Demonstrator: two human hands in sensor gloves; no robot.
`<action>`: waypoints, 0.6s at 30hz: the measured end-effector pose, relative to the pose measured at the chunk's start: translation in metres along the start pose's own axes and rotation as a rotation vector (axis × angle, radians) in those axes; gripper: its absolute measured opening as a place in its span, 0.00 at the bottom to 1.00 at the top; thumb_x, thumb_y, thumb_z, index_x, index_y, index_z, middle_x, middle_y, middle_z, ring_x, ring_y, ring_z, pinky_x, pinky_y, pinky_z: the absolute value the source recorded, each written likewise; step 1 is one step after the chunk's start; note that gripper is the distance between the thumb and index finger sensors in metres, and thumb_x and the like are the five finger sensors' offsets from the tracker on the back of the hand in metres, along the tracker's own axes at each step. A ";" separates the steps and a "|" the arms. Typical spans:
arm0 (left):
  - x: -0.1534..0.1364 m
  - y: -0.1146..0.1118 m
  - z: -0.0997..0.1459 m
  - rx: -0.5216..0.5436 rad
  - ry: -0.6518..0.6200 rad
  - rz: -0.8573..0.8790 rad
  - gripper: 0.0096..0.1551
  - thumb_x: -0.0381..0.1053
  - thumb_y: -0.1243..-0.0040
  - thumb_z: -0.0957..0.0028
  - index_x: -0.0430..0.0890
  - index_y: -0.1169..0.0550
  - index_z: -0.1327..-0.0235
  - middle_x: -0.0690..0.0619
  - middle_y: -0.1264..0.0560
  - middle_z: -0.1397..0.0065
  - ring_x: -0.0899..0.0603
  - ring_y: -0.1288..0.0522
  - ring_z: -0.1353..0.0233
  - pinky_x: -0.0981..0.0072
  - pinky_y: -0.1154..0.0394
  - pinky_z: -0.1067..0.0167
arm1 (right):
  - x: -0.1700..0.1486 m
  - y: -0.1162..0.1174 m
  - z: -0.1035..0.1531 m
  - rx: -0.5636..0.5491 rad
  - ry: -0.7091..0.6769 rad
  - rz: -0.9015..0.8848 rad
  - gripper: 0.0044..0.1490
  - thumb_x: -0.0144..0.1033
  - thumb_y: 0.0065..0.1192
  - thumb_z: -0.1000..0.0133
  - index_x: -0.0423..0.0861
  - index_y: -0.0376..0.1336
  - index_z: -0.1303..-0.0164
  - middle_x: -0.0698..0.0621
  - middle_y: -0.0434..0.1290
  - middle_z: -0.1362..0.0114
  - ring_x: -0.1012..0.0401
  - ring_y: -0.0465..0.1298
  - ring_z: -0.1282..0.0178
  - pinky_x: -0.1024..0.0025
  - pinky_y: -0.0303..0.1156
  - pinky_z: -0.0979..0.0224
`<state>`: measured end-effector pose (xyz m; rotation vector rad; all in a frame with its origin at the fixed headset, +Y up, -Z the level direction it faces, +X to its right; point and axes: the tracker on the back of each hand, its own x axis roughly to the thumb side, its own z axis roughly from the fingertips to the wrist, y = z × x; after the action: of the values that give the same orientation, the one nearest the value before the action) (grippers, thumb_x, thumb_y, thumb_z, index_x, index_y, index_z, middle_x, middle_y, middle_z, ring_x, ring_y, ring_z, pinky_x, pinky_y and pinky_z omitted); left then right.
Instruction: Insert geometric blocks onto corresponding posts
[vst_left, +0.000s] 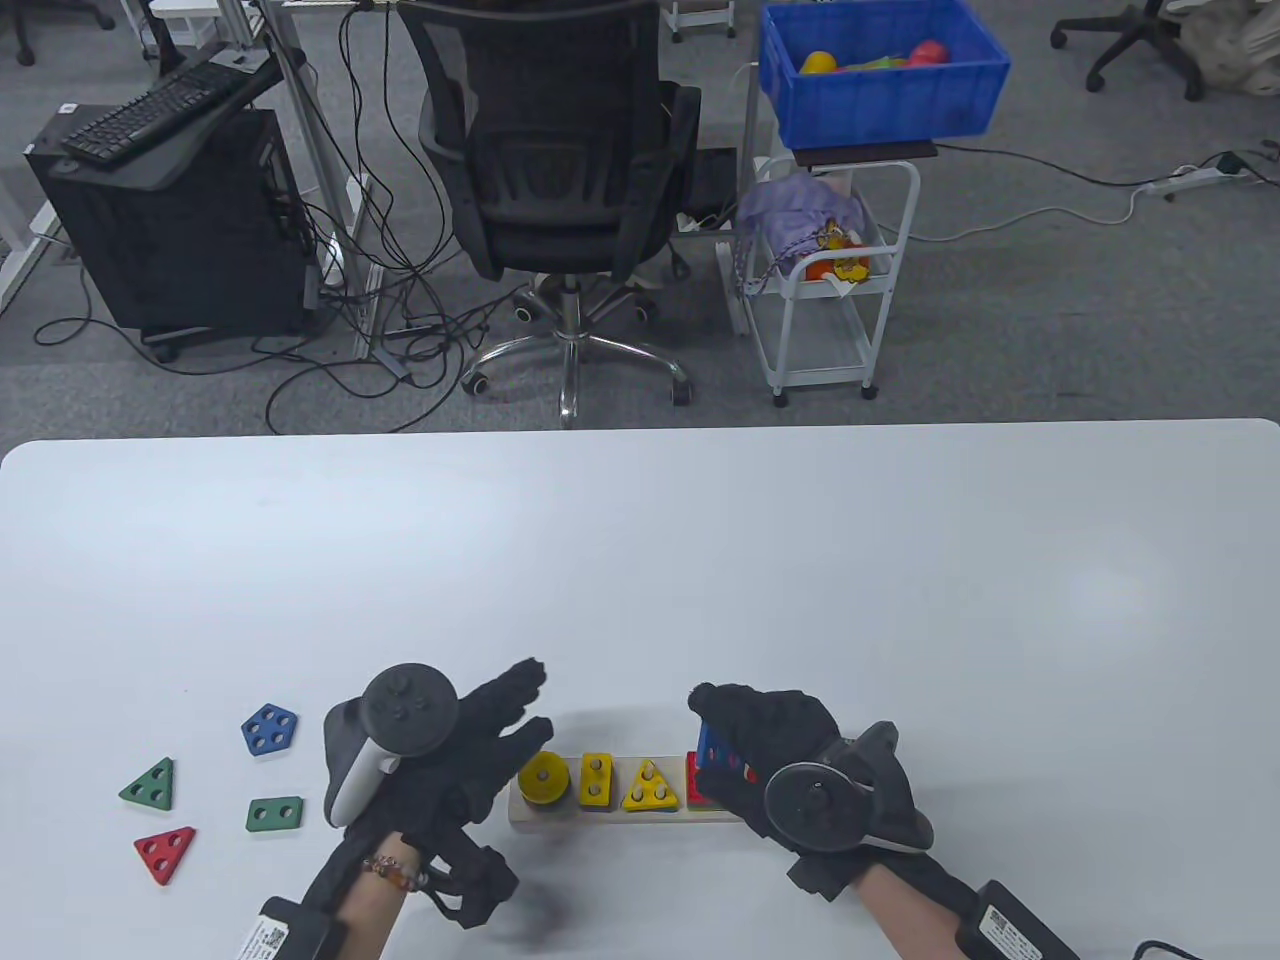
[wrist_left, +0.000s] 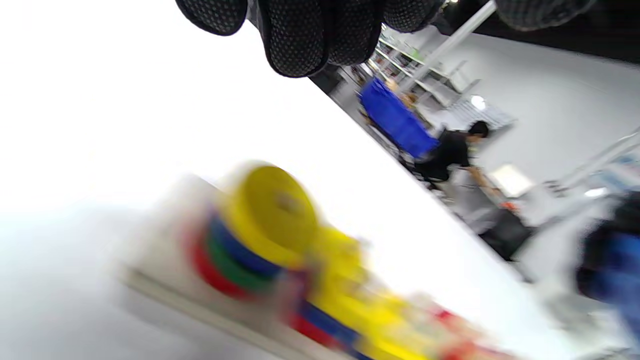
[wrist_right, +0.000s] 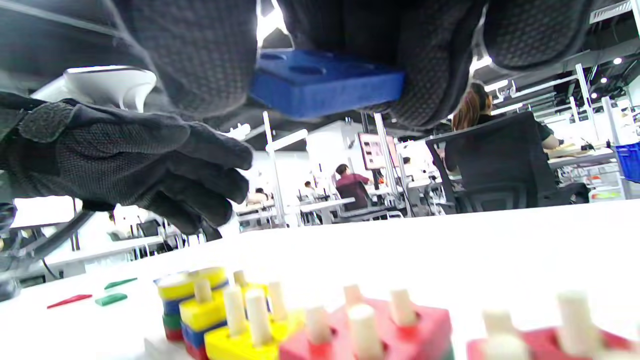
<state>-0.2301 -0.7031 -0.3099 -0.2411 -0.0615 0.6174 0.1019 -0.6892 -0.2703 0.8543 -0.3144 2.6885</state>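
Blue holed block (wrist_right: 325, 85), flat, square-edged

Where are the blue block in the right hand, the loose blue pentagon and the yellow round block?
blue block (wrist_right: 325, 87), right wrist view, its front edge.
blue pentagon (vst_left: 270, 729), table view, its top face.
yellow round block (vst_left: 544, 777), table view, its top face.

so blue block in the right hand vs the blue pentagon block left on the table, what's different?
The blue block is pinched in the right hand above the peg board's right end; the blue pentagon block lies flat on the table, untouched, left of the left hand. The held one looks straight-sided, though partly hidden; the other is five-sided. Both are blue with drilled peg holes.
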 end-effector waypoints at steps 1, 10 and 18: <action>-0.007 0.003 -0.001 0.028 0.039 -0.061 0.42 0.69 0.45 0.53 0.61 0.38 0.23 0.57 0.35 0.17 0.45 0.32 0.18 0.42 0.39 0.22 | 0.000 0.002 -0.001 0.029 -0.002 0.009 0.45 0.48 0.69 0.49 0.39 0.59 0.25 0.36 0.68 0.28 0.40 0.74 0.34 0.33 0.68 0.34; -0.047 0.014 -0.009 0.132 0.266 -0.493 0.41 0.69 0.46 0.54 0.63 0.37 0.24 0.60 0.34 0.17 0.46 0.33 0.17 0.42 0.40 0.22 | -0.006 0.017 -0.005 0.083 0.009 0.090 0.45 0.44 0.76 0.54 0.41 0.62 0.28 0.37 0.72 0.30 0.42 0.78 0.35 0.42 0.77 0.37; -0.046 0.015 -0.009 0.136 0.266 -0.488 0.40 0.69 0.46 0.54 0.64 0.37 0.24 0.60 0.35 0.16 0.46 0.33 0.16 0.41 0.40 0.21 | 0.000 0.028 -0.006 0.141 -0.041 0.090 0.42 0.47 0.75 0.55 0.42 0.65 0.32 0.38 0.74 0.31 0.43 0.79 0.37 0.40 0.75 0.35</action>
<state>-0.2751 -0.7203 -0.3216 -0.1654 0.1741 0.1002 0.0888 -0.7131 -0.2786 0.9578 -0.1778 2.8070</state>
